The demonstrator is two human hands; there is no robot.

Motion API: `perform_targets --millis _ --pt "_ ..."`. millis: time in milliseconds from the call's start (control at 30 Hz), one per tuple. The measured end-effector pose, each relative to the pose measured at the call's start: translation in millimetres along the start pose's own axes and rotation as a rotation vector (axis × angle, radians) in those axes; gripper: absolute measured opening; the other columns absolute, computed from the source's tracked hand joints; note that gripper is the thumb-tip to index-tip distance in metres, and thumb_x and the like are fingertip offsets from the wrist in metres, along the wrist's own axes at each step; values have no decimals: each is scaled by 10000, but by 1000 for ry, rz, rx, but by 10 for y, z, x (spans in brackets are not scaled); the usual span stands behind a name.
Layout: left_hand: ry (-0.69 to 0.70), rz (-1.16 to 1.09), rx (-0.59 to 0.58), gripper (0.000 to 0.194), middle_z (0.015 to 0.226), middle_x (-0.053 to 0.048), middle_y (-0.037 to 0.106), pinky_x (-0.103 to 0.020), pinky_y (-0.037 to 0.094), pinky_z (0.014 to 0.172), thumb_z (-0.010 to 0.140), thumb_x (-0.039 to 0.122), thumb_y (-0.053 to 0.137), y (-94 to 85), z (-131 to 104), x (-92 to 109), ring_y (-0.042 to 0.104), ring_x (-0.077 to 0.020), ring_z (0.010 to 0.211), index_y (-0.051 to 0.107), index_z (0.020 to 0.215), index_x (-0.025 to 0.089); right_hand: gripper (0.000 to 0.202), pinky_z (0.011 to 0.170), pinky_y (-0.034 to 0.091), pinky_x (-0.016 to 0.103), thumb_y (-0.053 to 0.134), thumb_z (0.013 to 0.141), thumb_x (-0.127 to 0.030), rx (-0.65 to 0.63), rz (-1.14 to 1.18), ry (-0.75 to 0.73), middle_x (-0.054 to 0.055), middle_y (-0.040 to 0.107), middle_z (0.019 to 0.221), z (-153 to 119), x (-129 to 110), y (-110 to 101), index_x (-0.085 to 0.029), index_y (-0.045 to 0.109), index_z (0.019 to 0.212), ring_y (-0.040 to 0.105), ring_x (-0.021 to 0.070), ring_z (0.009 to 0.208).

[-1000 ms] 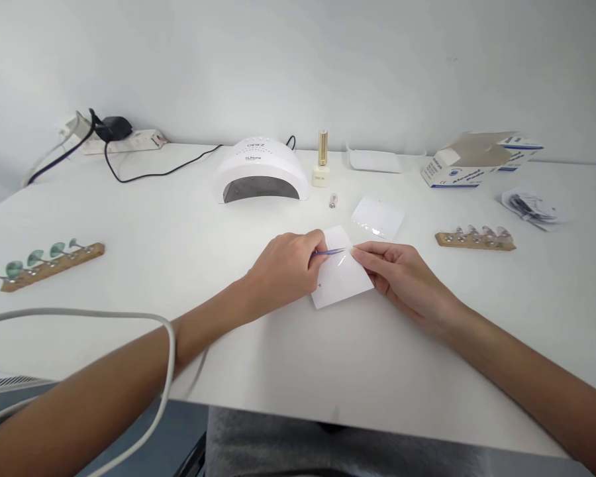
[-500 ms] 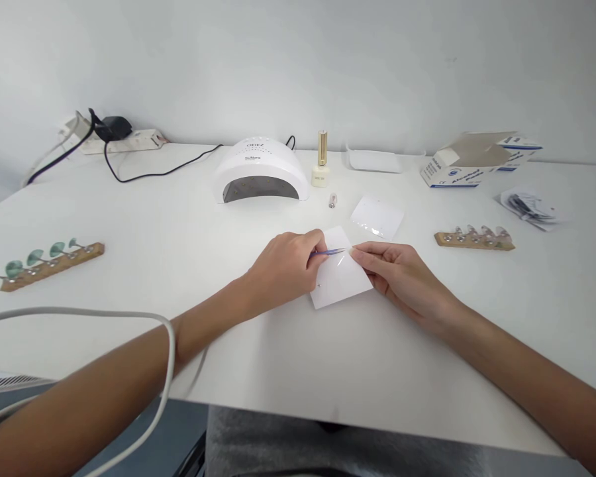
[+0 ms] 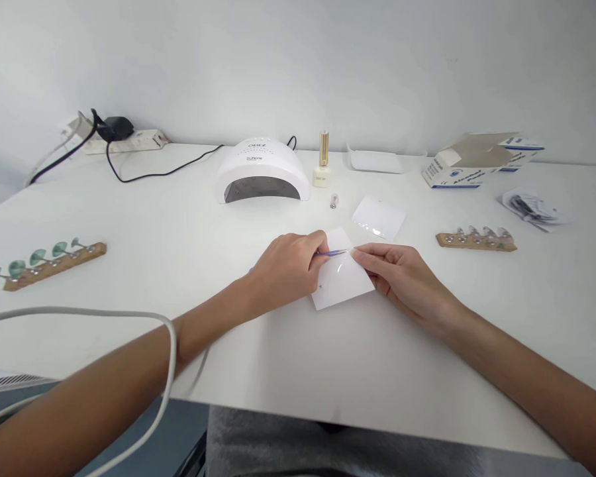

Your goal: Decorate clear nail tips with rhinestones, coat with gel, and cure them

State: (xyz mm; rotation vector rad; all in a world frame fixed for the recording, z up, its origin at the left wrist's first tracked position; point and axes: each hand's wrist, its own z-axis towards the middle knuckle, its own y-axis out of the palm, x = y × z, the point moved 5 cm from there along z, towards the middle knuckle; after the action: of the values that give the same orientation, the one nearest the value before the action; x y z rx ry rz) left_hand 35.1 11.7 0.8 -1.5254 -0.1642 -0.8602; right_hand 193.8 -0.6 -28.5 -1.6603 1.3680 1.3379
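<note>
My left hand (image 3: 298,265) is closed around thin blue tweezers (image 3: 334,252), whose pointed tips reach right, close to my right fingertips. Beneath them is a white card (image 3: 345,288) with a shiny clear film, tilted on the desk. My right hand (image 3: 392,265) pinches the card's right edge between thumb and fingers. Whether something tiny sits between the tweezer tips, I cannot tell. Just behind lies a second white card (image 3: 379,217) with glossy film. A small clear nail tip on a metal base (image 3: 334,201) stands beyond my left hand.
A white nail lamp (image 3: 263,169), a gold-capped polish bottle (image 3: 322,162) and a clear tray (image 3: 376,161) stand along the wall. Wooden strips bear green nail tips (image 3: 38,256) and clear nail tips (image 3: 487,236). An alcohol pad box (image 3: 457,173) is open. A grey cable (image 3: 173,351) crosses my left forearm.
</note>
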Motion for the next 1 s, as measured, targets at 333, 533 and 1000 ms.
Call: perform_targets --millis 333,533,1000 --pt "10 -1 3 122 548 35 508 -235 298 484 823 195 462 -9 3 0 383 -92 511 497 707 180 256 786 512 313 667 810 -403 3 2 3 45 723 927 -9 3 -3 -223 725 983 662 189 837" --pt "-2 4 -15 126 557 35 515 -233 297 482 828 204 457 -5 3 0 386 -93 514 494 710 182 267 793 522 324 653 823 -397 0 22 8 56 724 923 -8 -4 3 -209 721 1000 669 200 856" --pt "27 -10 20 123 566 39 515 -232 316 503 827 204 473 -14 -4 10 393 -87 527 505 710 182 248 802 513 320 662 818 -386 -3 22 -5 44 725 939 -1 13 -21 -227 726 996 668 189 853"
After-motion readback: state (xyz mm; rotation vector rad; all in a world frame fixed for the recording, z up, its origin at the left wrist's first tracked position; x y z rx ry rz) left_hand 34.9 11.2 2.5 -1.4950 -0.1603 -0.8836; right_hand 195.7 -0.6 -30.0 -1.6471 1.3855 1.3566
